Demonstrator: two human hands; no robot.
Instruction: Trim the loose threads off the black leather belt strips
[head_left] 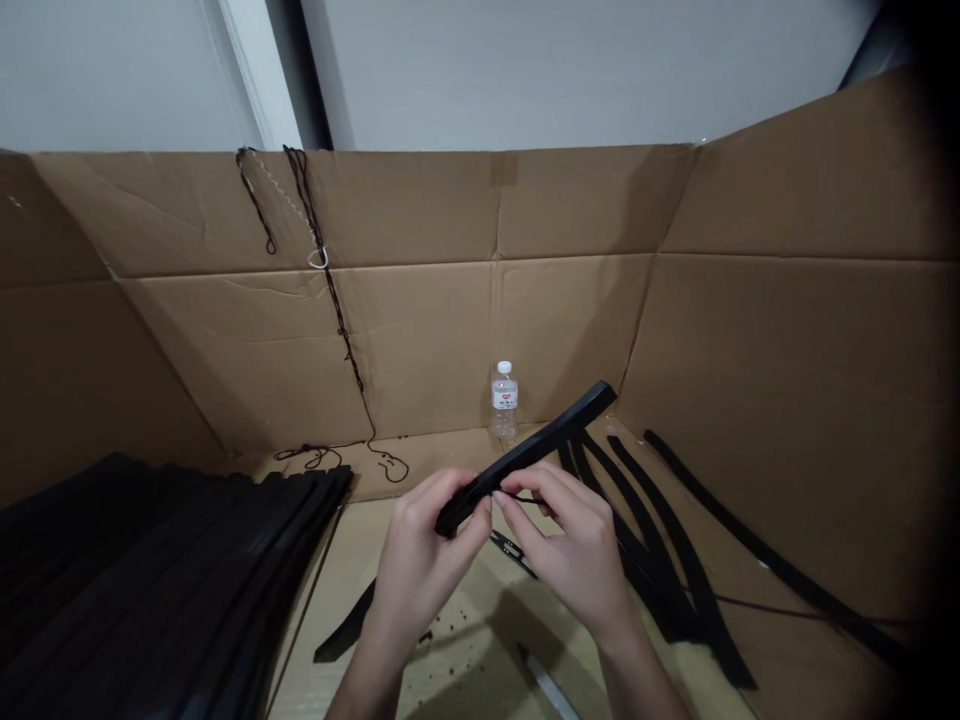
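My left hand [424,545] is closed around the lower end of a long black strip [551,435], which slants up to the right. With thumb and fingertips, my right hand [574,530] pinches a thin black cord [525,498] close against the strip's underside. The fingertips of both hands nearly meet there. Just below them lies a small dark tool [514,550], partly hidden, possibly snips. Another black strip [345,630] pokes out from behind my left wrist.
A thick stack of black strips [150,580] fills the left. Several loose strips [690,560] lie at right. A water bottle [505,405] stands by the cardboard wall [420,350], over which dark cords [337,310] hang. A pale pen-like tool [547,682] lies in front, near dark crumbs.
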